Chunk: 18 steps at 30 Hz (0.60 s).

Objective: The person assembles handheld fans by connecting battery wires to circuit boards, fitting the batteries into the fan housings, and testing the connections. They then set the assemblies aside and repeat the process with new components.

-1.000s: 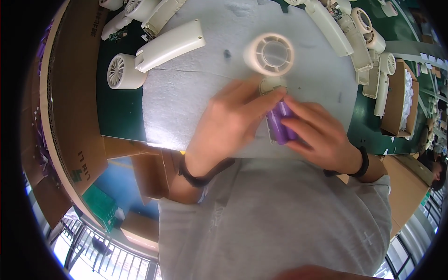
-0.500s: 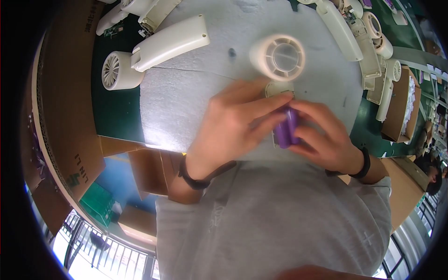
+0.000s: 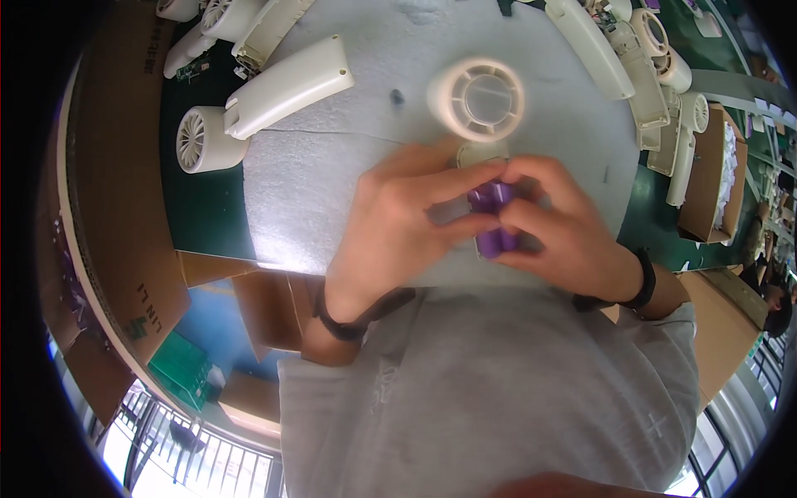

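Observation:
A purple battery pack of side-by-side cylinders is pinched between my two hands. My left hand is closed, its thumb and index finger on the pack's left side and upper end. Closed on the right side, my right hand has its fingertips along the cells. Right under the pack lies a cream fan housing, its handle largely hidden by my hands. Its round head, with a spoked ring, points away from me. Whether the pack touches the handle I cannot tell.
Left on the grey mat lies another cream fan with a round grille head. More fan parts are piled at the far left, and others at the right. A cardboard box stands at the right edge; a tall carton is at left.
The pack has tilted down over the handle, with more of its cylinders showing. My right fingers have shifted along it. The whole view has shifted slightly.

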Each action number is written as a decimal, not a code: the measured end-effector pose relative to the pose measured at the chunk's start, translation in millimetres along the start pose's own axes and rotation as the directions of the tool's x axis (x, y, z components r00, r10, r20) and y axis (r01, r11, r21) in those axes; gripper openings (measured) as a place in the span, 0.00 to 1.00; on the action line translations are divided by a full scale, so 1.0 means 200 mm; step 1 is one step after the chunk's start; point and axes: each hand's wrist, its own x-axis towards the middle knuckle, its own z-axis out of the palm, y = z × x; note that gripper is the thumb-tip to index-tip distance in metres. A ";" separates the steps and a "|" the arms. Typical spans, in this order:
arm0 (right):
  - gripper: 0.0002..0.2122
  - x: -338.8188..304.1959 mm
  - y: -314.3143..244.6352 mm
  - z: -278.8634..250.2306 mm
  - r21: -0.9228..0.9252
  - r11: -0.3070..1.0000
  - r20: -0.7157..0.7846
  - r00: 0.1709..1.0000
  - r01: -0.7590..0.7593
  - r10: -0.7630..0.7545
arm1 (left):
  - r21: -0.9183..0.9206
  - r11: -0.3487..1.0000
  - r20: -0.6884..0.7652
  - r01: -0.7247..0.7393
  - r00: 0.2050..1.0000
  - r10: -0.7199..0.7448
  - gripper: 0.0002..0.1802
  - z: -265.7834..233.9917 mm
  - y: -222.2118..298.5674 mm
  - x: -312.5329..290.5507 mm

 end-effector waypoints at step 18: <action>0.17 -0.01 0.09 0.02 -0.120 0.965 -0.080 0.967 0.232 -0.242 | -0.048 0.998 -0.048 -0.035 0.998 0.033 0.31 0.05 -0.06 -0.04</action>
